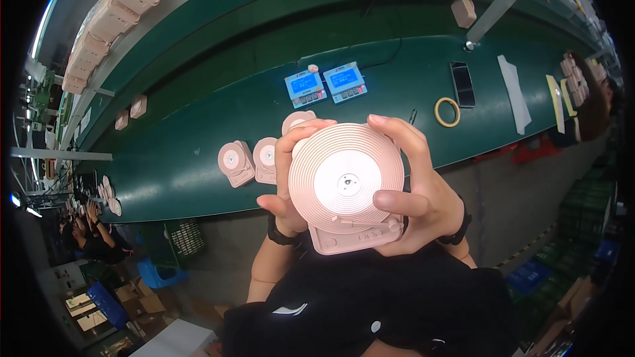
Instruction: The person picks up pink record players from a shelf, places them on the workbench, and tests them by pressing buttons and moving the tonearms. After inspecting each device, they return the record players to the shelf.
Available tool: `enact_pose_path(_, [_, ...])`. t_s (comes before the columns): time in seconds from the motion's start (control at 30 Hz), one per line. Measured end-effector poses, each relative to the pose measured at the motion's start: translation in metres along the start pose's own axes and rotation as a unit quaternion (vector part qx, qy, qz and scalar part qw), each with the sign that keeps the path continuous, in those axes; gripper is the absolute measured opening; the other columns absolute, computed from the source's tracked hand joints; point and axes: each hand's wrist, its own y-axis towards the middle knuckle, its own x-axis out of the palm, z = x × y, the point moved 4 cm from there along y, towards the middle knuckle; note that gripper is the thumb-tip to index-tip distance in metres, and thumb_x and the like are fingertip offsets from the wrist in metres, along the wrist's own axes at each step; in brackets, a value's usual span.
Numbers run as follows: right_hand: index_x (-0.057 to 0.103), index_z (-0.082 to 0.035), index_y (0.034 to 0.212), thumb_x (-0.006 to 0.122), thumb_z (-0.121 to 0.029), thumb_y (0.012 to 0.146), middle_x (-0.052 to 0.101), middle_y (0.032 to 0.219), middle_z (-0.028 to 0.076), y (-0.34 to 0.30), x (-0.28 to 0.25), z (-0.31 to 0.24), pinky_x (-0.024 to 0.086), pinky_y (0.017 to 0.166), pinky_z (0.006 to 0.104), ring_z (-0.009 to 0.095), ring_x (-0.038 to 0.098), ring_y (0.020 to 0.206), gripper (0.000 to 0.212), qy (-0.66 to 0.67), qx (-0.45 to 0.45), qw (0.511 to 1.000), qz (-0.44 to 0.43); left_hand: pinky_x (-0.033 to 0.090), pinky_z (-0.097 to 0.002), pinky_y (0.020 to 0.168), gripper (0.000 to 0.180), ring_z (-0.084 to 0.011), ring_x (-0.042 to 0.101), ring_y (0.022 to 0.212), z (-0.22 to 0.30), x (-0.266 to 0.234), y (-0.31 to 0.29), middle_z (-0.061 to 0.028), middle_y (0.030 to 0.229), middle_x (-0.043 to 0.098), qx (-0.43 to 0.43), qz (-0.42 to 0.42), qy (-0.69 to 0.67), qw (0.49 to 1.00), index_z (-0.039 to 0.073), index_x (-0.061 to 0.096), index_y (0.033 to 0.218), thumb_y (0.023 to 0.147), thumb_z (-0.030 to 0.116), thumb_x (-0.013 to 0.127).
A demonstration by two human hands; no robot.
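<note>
Close in front of me is a pink toy-like record player (304, 178) with a grooved round disc, a white centre label and a small base with buttons. My left hand (283, 188) wraps round its left side, fingers at the upper edge and thumb held off it. On the right, my right hand (433, 201) clasps it, the thumb lying over the disc and fingers at the far edge. Just beyond my left hand stand similar pink record players (236, 163) on the green table (172, 165); one is partly covered by my fingers.
Two small meters (306, 87) with blue screens sit mid-table. Rightward lie a yellow tape ring (447, 112), a black phone (462, 84) and a white strip (514, 96). Pink housings (112, 20) line the upper-left shelf. A metal post (506, 3) rises behind. Another person (99, 238) works far left.
</note>
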Motion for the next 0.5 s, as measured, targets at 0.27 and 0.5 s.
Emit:
enact_pose_path(0.27, [0.031,-0.036,0.128,0.081,-0.025,0.049,0.023,0.135,0.031,-0.001,-0.003,0.003,0.032,0.095,0.0495,0.047,0.03,0.123,0.094,-0.03,-0.003,1.0,-0.002,0.041,-0.0401,0.094,0.108,-0.0276,0.045,0.114,0.002,0.004,0.005,-0.0201,0.123,0.04,0.016,-0.033,0.003,0.999,0.003,0.032,0.126,0.064,0.09,0.019])
enact_pose_path(0.5, [0.031,-0.035,0.129,0.081,-0.027,0.049,0.023,0.136,0.032,-0.001,-0.004,0.007,0.031,0.096,0.0493,0.046,0.03,0.123,0.094,-0.031,0.004,0.999,-0.005,0.041,-0.0406,0.095,0.096,-0.0282,0.044,0.116,0.009,0.011,0.007,-0.0194,0.12,0.041,-0.019,-0.018,0.023,0.999,0.003,0.032,0.126,0.07,0.08,0.038])
